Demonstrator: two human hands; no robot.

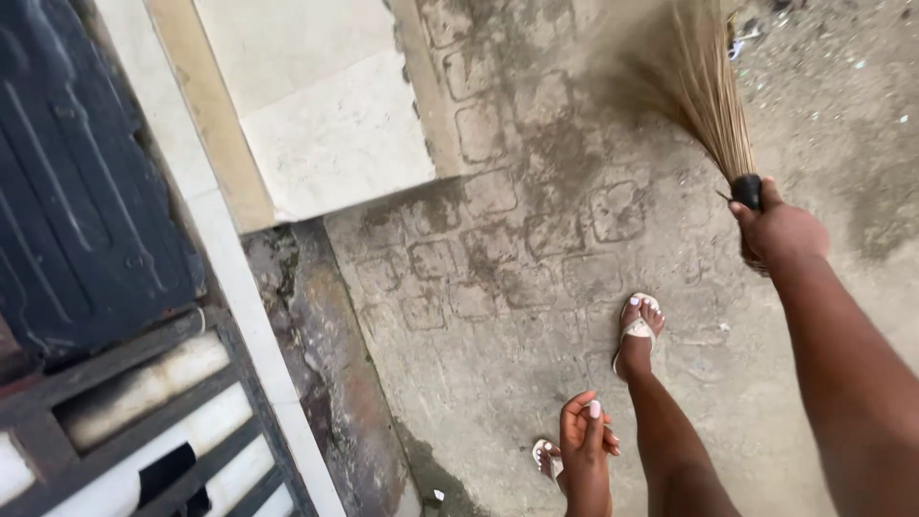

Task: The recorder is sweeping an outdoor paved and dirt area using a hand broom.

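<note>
A bundle broom (713, 91) of thin, straw-coloured stalks, bound at a dark grip, is held tight in the right hand (780, 230), its bristles fanned over the concrete ground (498, 325) at upper right. The left hand (586, 436) is seen hanging loose, fingers lightly curled, nothing held. The broom's tips are blurred, and the arm and legs are cut off at the frame's edge. White sandals (637, 327) are worn. The ground is stamped with a worn cobble pattern and stained dark; a pale tiled step (325, 115) and a dark metal gate (86, 211) are seen at left.
</note>
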